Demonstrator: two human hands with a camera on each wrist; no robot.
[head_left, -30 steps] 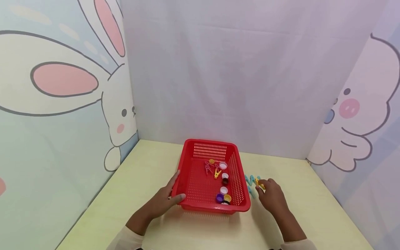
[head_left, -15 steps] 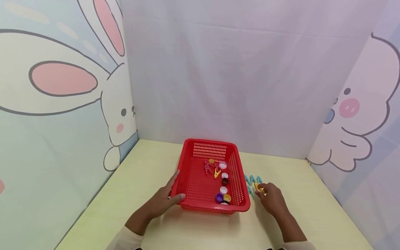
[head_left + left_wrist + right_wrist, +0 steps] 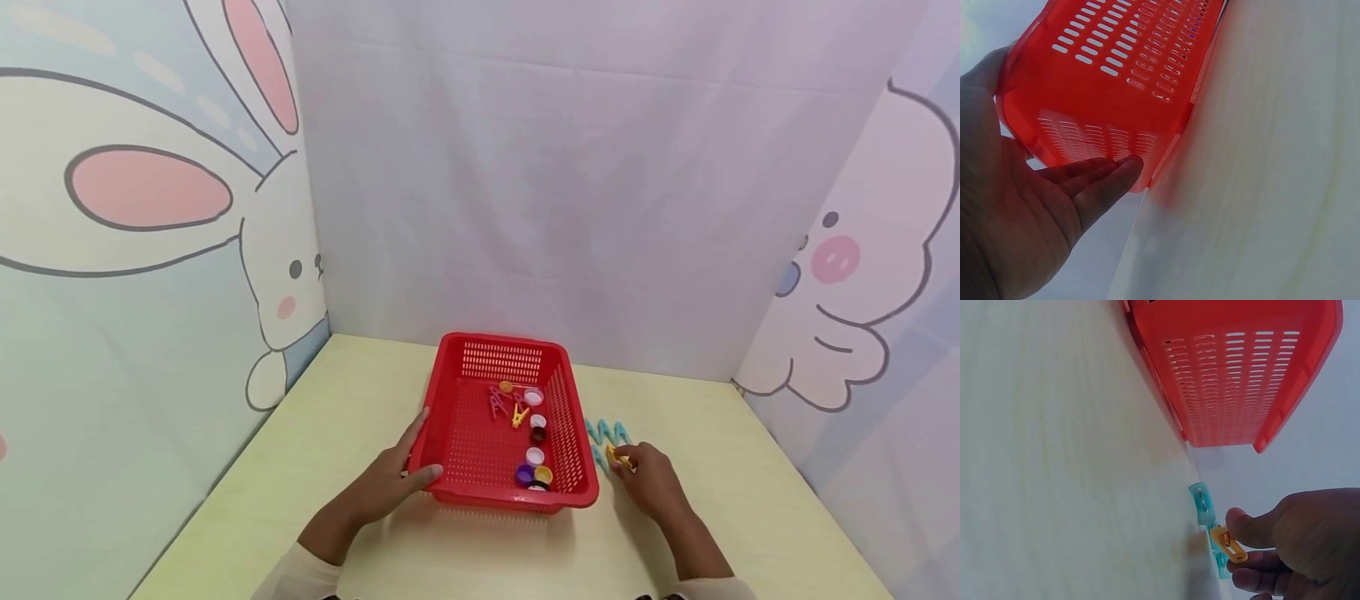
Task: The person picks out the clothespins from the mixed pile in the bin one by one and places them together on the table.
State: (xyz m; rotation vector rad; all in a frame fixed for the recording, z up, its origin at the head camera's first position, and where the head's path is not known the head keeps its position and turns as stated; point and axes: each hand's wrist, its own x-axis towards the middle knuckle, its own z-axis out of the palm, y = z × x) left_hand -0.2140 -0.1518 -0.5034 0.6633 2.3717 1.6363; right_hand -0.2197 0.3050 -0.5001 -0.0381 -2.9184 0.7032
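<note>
A yellow clip (image 3: 1230, 545) is sitting pinched in the right hand (image 3: 648, 477), just beside the blue clips (image 3: 604, 431). It might be slipping if the pinch is too small, or bumping the blue clips, because they are lying so close. Left of them, the basket (image 3: 517, 502) is standing in the way; the left hand (image 3: 390, 483) is holding its near left corner. More table (image 3: 720, 467) is showing on the right, reaching to its side edge.

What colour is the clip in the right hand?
The clip is yellow-orange; it shows best in the right wrist view.
</note>
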